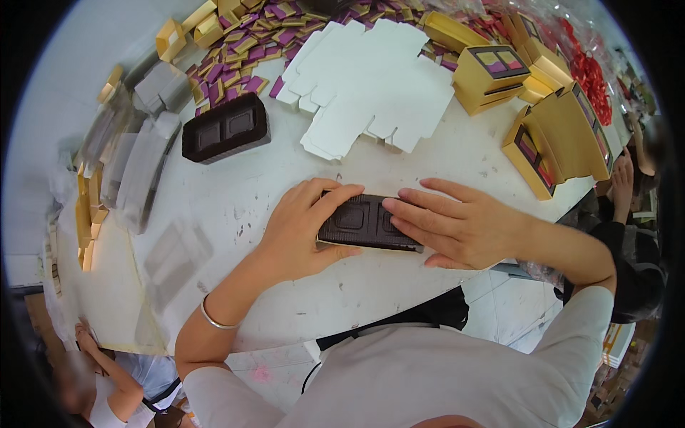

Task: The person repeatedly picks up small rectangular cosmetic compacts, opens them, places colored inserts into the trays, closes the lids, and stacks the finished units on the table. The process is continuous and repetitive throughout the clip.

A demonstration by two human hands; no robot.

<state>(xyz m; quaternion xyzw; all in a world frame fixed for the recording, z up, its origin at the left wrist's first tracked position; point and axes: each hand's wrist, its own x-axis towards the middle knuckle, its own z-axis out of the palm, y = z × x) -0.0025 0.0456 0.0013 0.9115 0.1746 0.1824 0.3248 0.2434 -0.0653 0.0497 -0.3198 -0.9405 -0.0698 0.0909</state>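
Note:
A dark brown plastic tray [353, 220] with two square recesses lies on the white table in front of me, and a thin pale edge shows along its near side. My left hand [300, 225] grips the tray's left end, fingers over the far side and thumb along the near side. Stretched fingers of my right hand [457, 225] rest flat on the tray's right part, covering much of that recess. Farther left stands a stack of similar dark brown trays [227, 128]. Beyond my hands lies a pile of flat white die-cut card blanks [371, 82].
Purple and gold small packets [242, 53] are heaped at the back. Gold boxes [492, 75] with filled trays stand at the right, near red ribbons [591, 78]. Clear plastic covers [143, 167] lie at the left. Other people sit lower left and at the right.

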